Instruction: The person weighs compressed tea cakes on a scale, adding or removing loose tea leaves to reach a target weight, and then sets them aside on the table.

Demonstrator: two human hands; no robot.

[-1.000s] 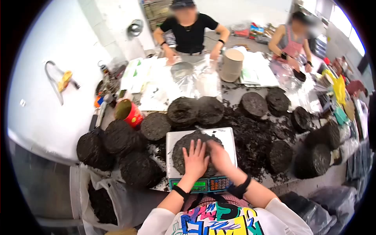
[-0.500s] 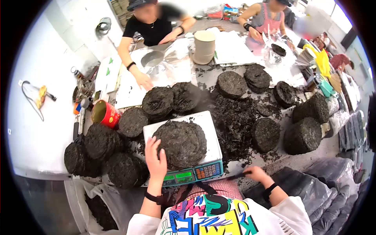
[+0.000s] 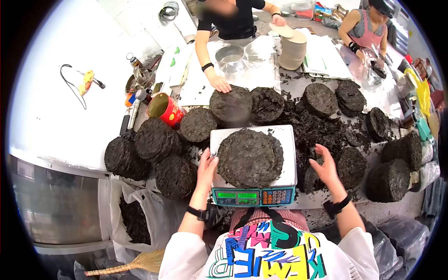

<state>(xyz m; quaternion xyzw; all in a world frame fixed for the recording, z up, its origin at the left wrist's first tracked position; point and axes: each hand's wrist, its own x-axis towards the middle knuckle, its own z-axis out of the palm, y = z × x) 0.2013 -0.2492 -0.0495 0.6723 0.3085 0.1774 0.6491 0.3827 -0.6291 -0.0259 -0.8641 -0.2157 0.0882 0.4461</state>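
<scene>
A dark, round pressed cake of what looks like dried seaweed lies flat on the white-topped digital scale. Its display glows green, but the digits are too blurred to read. Beside the scale's left edge, my left hand is open, thumb near the cake, holding nothing. My right hand hovers to the right of the scale over dark scraps, its fingers spread and the palm turned inward.
More dark cakes stand left and right, around loose flakes. A red can stands back left. Across the table, a person's hand touches another cake; the other holds a pale disc above a stack.
My left hand has come off the cake to the scale's left edge. My right hand has risen from the table's front edge and opened. The person opposite has lifted a pale disc. The view has shifted.
</scene>
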